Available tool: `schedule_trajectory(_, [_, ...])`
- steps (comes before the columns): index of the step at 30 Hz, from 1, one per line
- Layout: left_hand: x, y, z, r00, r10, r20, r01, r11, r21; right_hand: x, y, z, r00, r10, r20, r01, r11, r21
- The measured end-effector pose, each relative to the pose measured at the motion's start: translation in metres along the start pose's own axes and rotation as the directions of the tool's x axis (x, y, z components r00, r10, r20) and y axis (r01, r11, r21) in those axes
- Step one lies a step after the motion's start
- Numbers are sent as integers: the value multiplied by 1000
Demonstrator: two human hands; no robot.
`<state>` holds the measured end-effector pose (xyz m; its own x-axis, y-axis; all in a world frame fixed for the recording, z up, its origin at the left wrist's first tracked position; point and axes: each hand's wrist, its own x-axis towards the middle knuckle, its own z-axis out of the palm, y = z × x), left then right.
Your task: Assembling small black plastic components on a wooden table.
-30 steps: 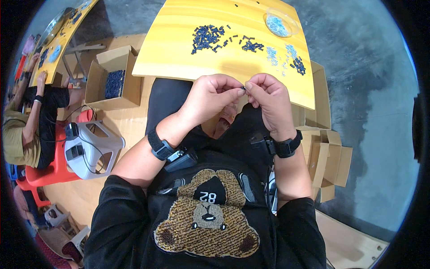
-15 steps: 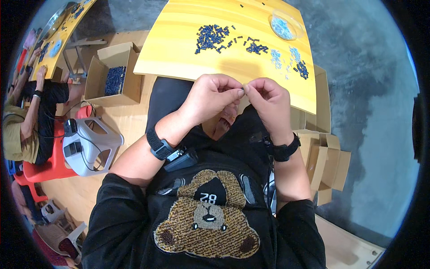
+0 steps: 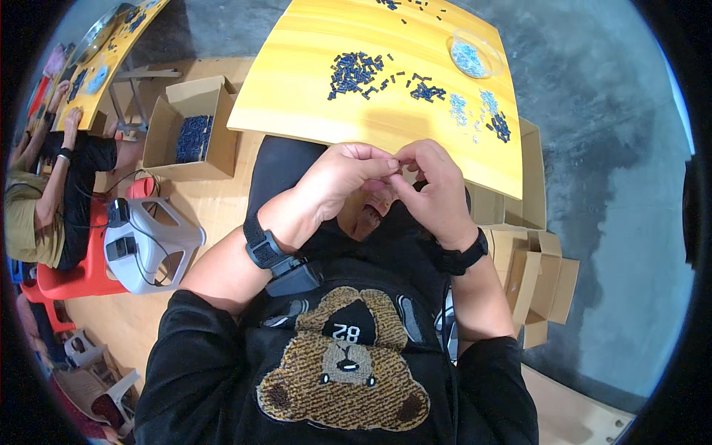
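My left hand (image 3: 343,178) and my right hand (image 3: 434,185) meet fingertip to fingertip over my lap, just below the near edge of a yellow wooden table (image 3: 311,104). Both pinch one tiny part between them; it is too small to make out. On the table lie a heap of small dark blue parts (image 3: 354,73), a smaller dark cluster (image 3: 426,90) and scattered pale blue parts (image 3: 458,108). A clear round dish (image 3: 472,55) with pale parts stands at the far right.
An open cardboard box (image 3: 190,127) of dark parts sits on the floor at my left. A grey plastic stool (image 3: 148,241) stands beside a red chair. Folded cardboard boxes (image 3: 535,274) are stacked at my right. Another person (image 3: 52,193) sits at a second table, far left.
Both hands have stayed together at the table's near edge, with only small finger movements on the tiny part. My head has shifted slightly.
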<state>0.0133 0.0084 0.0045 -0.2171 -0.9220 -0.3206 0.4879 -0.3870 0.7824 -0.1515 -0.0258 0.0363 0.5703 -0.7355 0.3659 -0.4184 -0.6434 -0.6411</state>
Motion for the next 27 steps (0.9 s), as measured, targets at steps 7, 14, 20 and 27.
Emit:
schedule_trajectory(7, [5,-6,-8,999,-43,25,46,992,-119,1,7,2,999,25,-25,-24,998,59])
schedule_trajectory(14, [11,-10,-12,999,-37,-17,36,996,-80,5,14,8,999,24,28,-24,1000,11])
schedule_trajectory(20, [16,-5,-17,999,-50,-2,50,997,-57,11,19,11,999,7,43,-7,1000,16])
schedule_trajectory(27, [27,3,-23,999,-48,0,48,997,-54,22,26,5,1000,20,12,-20,999,43])
